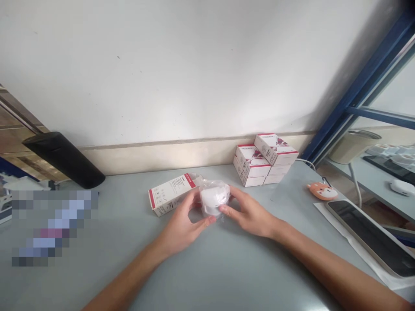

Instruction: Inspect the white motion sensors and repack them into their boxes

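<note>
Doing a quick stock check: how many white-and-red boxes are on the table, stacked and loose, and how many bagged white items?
Stacked boxes: 5
Loose box: 1
Bagged white item, between left hand and right hand: 1
Total: 7

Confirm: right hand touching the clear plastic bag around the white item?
Touching. The head view shows the right hand gripping the clear plastic bag at its right side, around the white item.
</note>
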`<control>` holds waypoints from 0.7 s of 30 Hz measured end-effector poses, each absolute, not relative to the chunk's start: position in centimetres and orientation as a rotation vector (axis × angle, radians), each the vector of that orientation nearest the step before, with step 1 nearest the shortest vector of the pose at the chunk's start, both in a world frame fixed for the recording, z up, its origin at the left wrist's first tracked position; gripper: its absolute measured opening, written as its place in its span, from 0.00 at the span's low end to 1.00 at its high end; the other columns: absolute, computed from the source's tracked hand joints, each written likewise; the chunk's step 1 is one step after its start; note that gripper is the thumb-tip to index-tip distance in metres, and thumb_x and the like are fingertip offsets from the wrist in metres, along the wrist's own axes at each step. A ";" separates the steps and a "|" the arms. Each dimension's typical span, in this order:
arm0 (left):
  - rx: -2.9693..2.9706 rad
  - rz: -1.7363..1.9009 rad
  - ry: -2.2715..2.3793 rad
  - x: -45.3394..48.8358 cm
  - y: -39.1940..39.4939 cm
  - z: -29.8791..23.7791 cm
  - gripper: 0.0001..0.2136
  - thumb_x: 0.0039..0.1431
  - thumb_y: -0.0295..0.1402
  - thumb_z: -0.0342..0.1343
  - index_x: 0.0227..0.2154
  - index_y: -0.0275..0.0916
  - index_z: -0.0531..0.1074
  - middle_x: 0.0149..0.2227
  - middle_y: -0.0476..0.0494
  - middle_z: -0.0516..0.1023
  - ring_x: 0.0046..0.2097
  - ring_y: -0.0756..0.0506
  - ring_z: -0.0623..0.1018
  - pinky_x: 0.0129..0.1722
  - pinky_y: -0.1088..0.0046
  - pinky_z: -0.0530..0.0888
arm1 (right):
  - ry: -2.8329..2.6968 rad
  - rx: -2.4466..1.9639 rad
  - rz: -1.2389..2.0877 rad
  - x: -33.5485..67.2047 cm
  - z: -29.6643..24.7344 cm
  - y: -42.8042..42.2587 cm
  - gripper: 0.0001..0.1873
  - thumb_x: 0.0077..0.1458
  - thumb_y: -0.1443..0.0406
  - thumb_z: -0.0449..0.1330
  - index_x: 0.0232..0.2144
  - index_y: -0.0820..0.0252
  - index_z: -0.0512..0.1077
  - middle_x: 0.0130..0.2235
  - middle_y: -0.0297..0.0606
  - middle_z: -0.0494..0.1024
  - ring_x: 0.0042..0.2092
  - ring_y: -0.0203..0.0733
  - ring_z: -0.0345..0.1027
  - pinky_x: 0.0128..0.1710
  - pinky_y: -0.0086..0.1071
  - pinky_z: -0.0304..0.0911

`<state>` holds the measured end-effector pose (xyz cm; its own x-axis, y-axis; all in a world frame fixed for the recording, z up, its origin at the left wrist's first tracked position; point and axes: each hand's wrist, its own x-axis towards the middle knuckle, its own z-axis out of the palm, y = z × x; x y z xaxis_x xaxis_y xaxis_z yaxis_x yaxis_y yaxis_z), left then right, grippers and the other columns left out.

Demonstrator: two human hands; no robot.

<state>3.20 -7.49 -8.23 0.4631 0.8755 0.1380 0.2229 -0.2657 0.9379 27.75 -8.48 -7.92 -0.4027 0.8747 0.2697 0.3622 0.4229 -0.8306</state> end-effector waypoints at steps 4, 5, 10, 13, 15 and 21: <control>1.712 1.007 0.925 3.2 -8.0 -7.4 0.19 0.69 0.41 0.62 0.59 0.47 0.68 0.61 0.40 0.76 0.61 0.40 0.78 0.62 0.59 0.76 | -1.883 -1.035 0.788 27.4 -7.1 -8.9 0.17 0.75 0.54 0.52 0.57 0.53 0.73 0.52 0.41 0.80 0.50 0.47 0.72 0.55 0.43 0.68; 1.731 1.044 0.936 3.3 -8.1 -7.4 0.17 0.69 0.40 0.62 0.57 0.47 0.69 0.58 0.41 0.77 0.59 0.40 0.79 0.61 0.60 0.76 | -1.870 -1.022 0.789 27.3 -6.9 -9.0 0.17 0.76 0.55 0.51 0.56 0.52 0.74 0.53 0.41 0.80 0.50 0.47 0.73 0.55 0.42 0.68; 1.880 1.169 0.933 3.5 -8.3 -8.0 0.11 0.67 0.36 0.65 0.47 0.46 0.70 0.49 0.46 0.77 0.53 0.44 0.79 0.57 0.64 0.76 | -1.799 -1.011 0.923 27.2 -7.1 -9.2 0.22 0.77 0.53 0.47 0.64 0.51 0.69 0.59 0.41 0.78 0.55 0.48 0.73 0.58 0.42 0.67; 1.877 1.159 0.947 3.6 -8.3 -8.5 0.10 0.67 0.37 0.65 0.45 0.45 0.69 0.47 0.46 0.76 0.50 0.45 0.78 0.54 0.65 0.76 | -1.805 -1.010 0.966 27.4 -7.4 -9.2 0.25 0.76 0.52 0.50 0.69 0.51 0.62 0.64 0.44 0.74 0.59 0.49 0.71 0.62 0.45 0.66; 1.849 1.151 0.967 3.6 -8.2 -8.6 0.10 0.67 0.37 0.65 0.43 0.45 0.69 0.45 0.47 0.76 0.48 0.45 0.78 0.51 0.67 0.77 | -1.843 -0.985 0.973 27.4 -7.5 -9.2 0.27 0.73 0.51 0.56 0.68 0.51 0.62 0.64 0.45 0.74 0.59 0.50 0.71 0.62 0.46 0.66; 1.760 1.188 0.963 3.4 -8.0 -8.7 0.12 0.65 0.39 0.66 0.43 0.45 0.68 0.48 0.45 0.77 0.49 0.44 0.79 0.52 0.65 0.77 | -1.844 -1.025 0.918 27.3 -6.9 -9.2 0.17 0.71 0.51 0.59 0.50 0.55 0.76 0.48 0.42 0.82 0.50 0.51 0.74 0.53 0.44 0.71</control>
